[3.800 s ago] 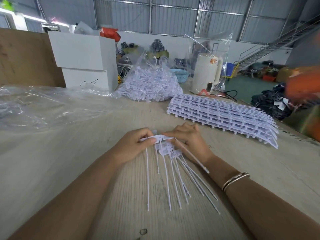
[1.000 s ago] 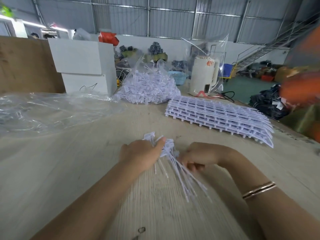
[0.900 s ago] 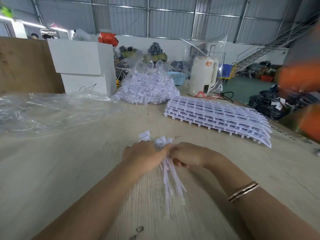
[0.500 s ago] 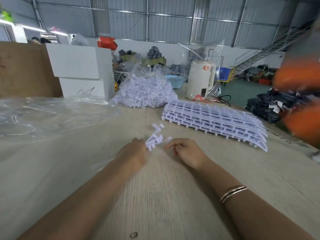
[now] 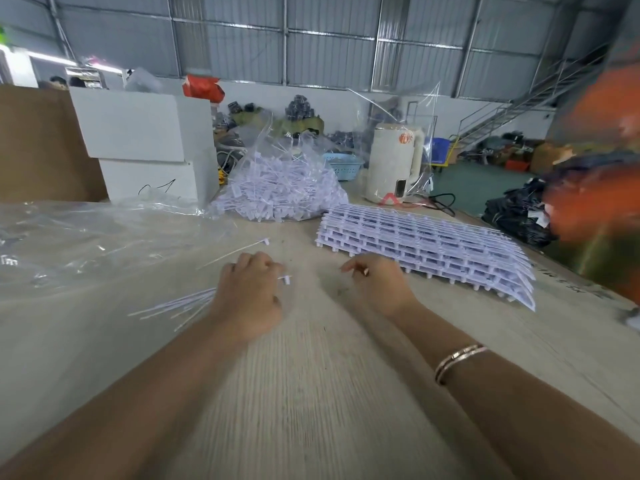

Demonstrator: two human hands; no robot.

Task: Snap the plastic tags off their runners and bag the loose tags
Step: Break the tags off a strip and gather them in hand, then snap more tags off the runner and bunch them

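My left hand (image 5: 247,296) grips a bundle of loose white tags (image 5: 173,306). Their thin tails stick out to the left over the table, and a tag head pokes out past my fingers on the right. My right hand (image 5: 377,285) hovers just above the table with loosely curled fingers that hold nothing. One single tag (image 5: 235,252) lies on the wood just beyond my left hand. A stack of tag runners (image 5: 426,251) lies right of my right hand. A clear bag full of loose tags (image 5: 280,192) stands at the back.
Crumpled clear plastic bags (image 5: 86,237) cover the table's left side. White boxes (image 5: 145,143) stand at the back left and a white kettle (image 5: 393,164) at the back right. A blurred orange shape (image 5: 602,188) is at the right edge.
My right hand has let go of the bundle and drawn away to the right. My left hand has turned the bundle so its tails point left. The view has tilted up.
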